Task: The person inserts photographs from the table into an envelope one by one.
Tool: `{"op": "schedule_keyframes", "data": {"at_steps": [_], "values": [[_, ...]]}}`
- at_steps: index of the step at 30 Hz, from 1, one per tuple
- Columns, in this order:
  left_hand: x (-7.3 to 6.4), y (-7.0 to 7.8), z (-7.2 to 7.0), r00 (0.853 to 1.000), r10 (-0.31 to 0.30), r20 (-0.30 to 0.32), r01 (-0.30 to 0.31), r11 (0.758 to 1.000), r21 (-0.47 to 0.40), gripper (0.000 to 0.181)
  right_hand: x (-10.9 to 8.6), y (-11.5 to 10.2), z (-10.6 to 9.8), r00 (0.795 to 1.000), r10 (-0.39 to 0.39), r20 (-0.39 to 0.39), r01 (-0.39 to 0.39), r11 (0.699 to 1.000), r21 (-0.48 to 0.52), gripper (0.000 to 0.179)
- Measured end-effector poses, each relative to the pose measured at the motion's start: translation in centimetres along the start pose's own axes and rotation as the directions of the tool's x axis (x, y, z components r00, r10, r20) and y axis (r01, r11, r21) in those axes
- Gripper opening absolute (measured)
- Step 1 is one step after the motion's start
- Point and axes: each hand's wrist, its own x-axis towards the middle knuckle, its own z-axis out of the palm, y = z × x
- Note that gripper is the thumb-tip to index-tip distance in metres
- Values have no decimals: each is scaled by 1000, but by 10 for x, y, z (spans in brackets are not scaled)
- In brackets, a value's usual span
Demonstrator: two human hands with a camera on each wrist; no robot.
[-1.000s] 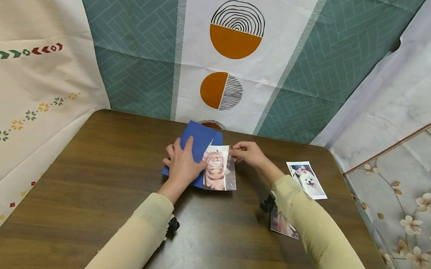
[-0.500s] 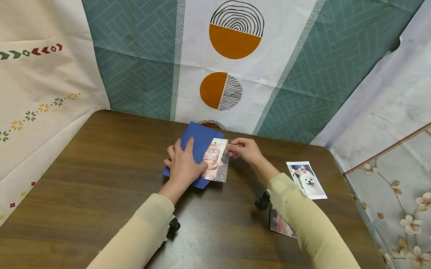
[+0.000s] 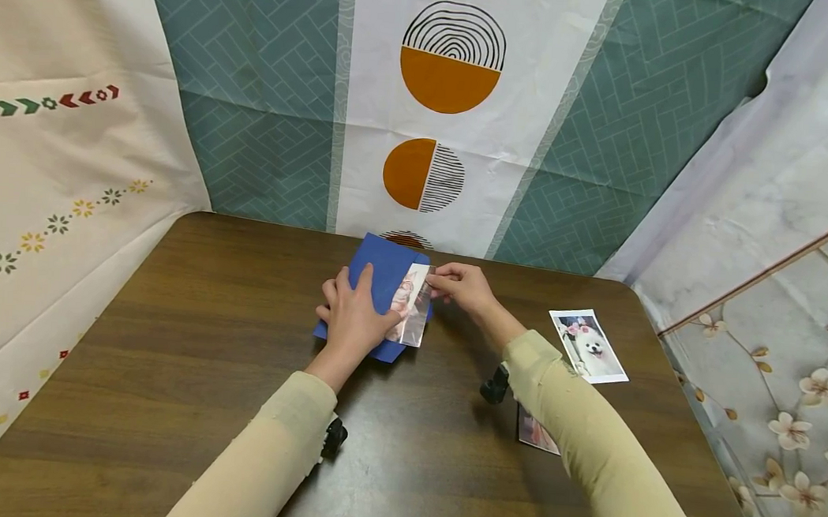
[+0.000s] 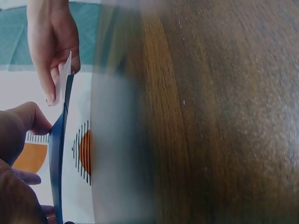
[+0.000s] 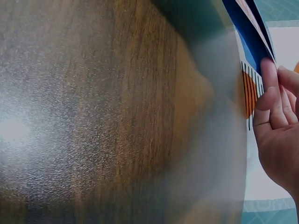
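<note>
My left hand [image 3: 354,314] grips a blue envelope [image 3: 383,258] near the table's far edge, its fingers spread over the front and the thumb by the open side. From that side sticks a cat photo [image 3: 403,299] with a white strip and a shiny, see-through-looking strip at its right. The upper right corner of the photo is pinched by my right hand [image 3: 463,288]. In the left wrist view the envelope [image 4: 57,149] appears edge-on, raised against the wall cloth. The right wrist view shows my fingertips [image 5: 268,70] at the photo's edge. The photo's left part is hidden inside the envelope.
A white-dog photo [image 3: 593,350] lies on the brown wooden table [image 3: 186,371] at the right. Another photo [image 3: 534,434] is partly covered by my right sleeve [image 3: 581,427]. Patterned cloth [image 3: 273,123] hangs behind the far edge.
My right hand has moved left and slightly up with the cat photo, so less of it shows outside the envelope. The left hand has barely moved.
</note>
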Motion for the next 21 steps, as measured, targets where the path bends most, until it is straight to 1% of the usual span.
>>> {"op": "schedule_keyframes", "data": {"at_steps": [4,9,15,21], "values": [[0,0,0,1000,5,-9,-5,1000,0,97,2,-3,0,999,20,29,-20,1000,6,23],[0,0,-1,1000,11,-16,-11,1000,-2,96,4,-7,-4,996,61,58,-64,996,59,28],[0,-1,-1,1000,9,-11,-8,1000,3,96,5,-9,-6,992,66,109,-81,988,133,21],[0,-1,0,1000,15,-17,-15,1000,5,94,8,-6,-2,993,68,95,-85,978,192,15]]}}
